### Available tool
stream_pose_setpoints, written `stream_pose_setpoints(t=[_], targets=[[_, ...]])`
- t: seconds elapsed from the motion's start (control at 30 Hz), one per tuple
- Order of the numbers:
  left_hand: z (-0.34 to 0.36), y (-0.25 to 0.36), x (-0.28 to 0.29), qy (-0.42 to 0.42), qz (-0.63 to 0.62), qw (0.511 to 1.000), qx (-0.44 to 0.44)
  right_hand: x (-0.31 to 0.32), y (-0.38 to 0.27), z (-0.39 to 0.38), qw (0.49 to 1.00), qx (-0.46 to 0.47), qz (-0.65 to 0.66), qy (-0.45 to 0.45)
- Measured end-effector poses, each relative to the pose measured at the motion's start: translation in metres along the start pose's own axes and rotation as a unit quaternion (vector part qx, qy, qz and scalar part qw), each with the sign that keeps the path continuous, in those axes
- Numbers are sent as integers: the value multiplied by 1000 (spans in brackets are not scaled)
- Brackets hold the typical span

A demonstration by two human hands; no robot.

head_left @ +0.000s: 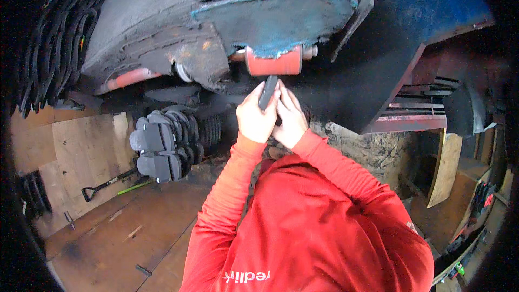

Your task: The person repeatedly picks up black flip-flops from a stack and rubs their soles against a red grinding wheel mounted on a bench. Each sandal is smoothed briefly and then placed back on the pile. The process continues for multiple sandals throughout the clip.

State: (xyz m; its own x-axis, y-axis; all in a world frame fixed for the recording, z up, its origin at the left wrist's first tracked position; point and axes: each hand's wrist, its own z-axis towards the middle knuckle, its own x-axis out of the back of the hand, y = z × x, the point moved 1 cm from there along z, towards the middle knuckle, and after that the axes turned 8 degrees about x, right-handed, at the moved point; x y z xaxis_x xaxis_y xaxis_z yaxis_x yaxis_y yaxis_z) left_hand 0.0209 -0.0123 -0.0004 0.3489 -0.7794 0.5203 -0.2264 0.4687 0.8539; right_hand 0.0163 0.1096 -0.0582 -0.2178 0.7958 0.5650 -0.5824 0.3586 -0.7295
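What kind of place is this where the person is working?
Probably a small shoe-sole workshop. Both hands, left and right, press a dark sole piece up to a red grinding roller on a dusty machine. Stacked soles and wooden boards lie nearby.

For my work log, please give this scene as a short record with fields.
left hand: left hand grips a dark flat piece, held upright
right hand: right hand closes on the same piece from the other side
above the hands: red roller on a worn grey and blue machine
left side: row of dark sole-shaped pieces
floor: wooden boards, a black-handled tool
clothing: red sleeves
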Motion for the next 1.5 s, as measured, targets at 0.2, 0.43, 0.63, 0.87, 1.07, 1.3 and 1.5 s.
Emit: stream_pose_setpoints(t=[0.2,0.43,0.63,0.87,1.07,1.3,1.5], targets=[[21,5,-9,-58,78,995,36,15,13,15,986,-115,79,-90],[-11,3,7,-14,-89,994,64,24,-3,7,994,11,-48,-98],[-15,21,27,9,14,999,30,20,-24,9,991,70,-99,-54],[28,11,1,-59,110,989,81,30,-10,28,987,-88,-10,-136],[-4,20,22,-18,-23,999,37,22,-15,9,994,12,-68,-81],[-1,42,25,-14,71,996,43,10,-16,3,995,30,-76,-53],[18,26,10,-33,110,992,57,11,-5,10,998,-12,-27,-59]])
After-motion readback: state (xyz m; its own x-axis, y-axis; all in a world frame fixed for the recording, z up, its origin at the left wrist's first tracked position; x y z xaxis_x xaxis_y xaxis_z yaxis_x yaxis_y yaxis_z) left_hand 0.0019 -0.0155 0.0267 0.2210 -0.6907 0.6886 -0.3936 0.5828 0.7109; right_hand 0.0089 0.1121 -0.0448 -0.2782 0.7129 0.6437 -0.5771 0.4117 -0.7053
